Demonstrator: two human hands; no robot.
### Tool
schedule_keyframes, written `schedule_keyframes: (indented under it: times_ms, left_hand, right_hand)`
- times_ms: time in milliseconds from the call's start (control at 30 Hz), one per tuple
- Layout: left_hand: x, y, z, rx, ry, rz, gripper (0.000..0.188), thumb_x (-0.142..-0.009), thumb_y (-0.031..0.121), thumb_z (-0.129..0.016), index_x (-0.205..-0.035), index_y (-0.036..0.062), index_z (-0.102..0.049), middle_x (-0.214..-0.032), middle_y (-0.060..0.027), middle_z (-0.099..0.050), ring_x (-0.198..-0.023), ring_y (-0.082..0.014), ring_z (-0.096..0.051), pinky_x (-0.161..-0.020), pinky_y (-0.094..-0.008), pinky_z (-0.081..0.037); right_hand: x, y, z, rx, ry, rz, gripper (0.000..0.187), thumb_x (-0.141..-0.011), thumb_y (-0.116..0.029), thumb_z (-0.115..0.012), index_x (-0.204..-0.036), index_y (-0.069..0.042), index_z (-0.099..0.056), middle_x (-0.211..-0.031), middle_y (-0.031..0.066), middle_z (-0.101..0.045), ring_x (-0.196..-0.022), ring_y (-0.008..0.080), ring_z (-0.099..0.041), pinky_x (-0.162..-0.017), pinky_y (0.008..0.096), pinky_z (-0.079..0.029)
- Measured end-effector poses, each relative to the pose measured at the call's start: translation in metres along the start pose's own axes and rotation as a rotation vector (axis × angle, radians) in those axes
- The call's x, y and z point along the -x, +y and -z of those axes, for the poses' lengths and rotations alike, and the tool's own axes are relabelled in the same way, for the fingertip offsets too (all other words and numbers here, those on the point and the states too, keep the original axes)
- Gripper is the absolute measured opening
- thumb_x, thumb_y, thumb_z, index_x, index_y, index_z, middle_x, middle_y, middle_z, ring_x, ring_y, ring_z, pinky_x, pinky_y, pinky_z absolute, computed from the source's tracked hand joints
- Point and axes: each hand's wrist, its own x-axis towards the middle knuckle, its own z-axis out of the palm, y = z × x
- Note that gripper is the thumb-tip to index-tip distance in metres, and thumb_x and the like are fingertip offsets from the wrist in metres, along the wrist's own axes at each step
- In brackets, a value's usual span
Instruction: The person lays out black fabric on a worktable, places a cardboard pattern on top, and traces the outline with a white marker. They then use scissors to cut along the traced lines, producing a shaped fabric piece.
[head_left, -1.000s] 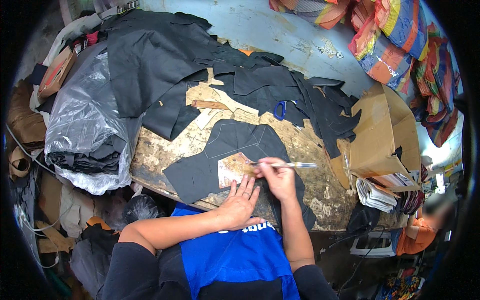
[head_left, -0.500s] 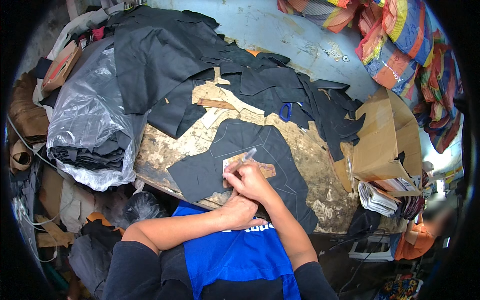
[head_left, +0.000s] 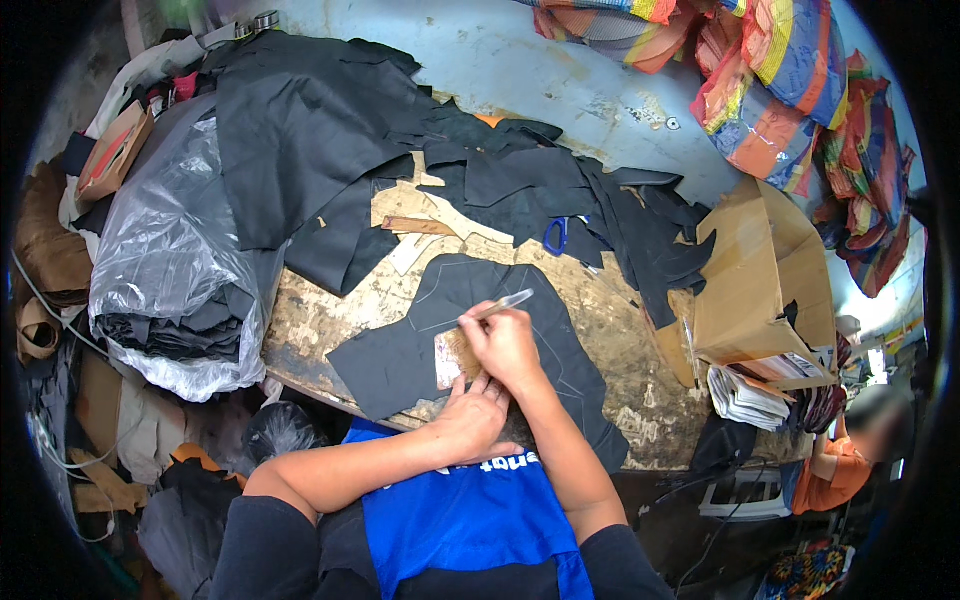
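A black sheet of leather-like material [head_left: 400, 368] with thin pale lines lies at the table's near edge. On it rests a small tan and pinkish flat template [head_left: 449, 362], partly hidden by my hands. My left hand [head_left: 470, 415] reaches across from the left, its fingers stretched out over the template's near side. My right hand [head_left: 503, 345] is just beyond it, closed around a clear-bodied pen [head_left: 513, 301]. The pen's writing end is tucked under my fingers near the template's far edge, so I cannot tell whether it touches the sheet.
Further back lie tan patterns [head_left: 455, 215], blue-handled scissors [head_left: 556, 236] and heaped black material [head_left: 310, 130]. A plastic-wrapped bundle [head_left: 175, 260] stands left. At right are a cardboard box [head_left: 765, 280] and stacked papers [head_left: 745, 398]. Beyond the table, a person in orange [head_left: 835, 470] is at right.
My right hand has moved away from me with the pen, to the template's far side. My left hand's fingers now lie spread on the template. The whole view has shifted slightly.
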Motion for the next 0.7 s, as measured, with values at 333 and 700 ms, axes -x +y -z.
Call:
schedule_keyframes:
  times_ms: [333,700]
  left_hand:
    - [-0.009,-0.007,0.013,-0.055,0.025,-0.035,0.093,-0.071,0.056,-0.068,-0.126,-0.0134,-0.040,-0.133,-0.0256,-0.041,-0.125,-0.0392,-0.038,-0.089,-0.0603,-0.041]
    - [-0.018,-0.011,0.032,0.004,-0.080,-0.002,0.087,-0.071,0.055,-0.070,-0.125,-0.0086,-0.046,-0.121,-0.0171,-0.054,-0.123,-0.0325,-0.040,-0.089,-0.0513,-0.045]
  right_hand:
    - [-0.002,0.037,-0.006,-0.077,0.190,-0.108,0.014,-0.084,-0.007,-0.062,-0.082,0.006,-0.062,-0.067,0.0124,-0.065,-0.061,0.0138,-0.064,-0.055,0.0274,-0.049]
    - [0.013,0.035,0.060,0.062,-0.011,-0.217,0.015,-0.078,-0.012,-0.066,-0.077,0.003,-0.065,-0.063,0.0178,-0.062,-0.058,0.0254,-0.064,-0.057,0.0337,-0.049]
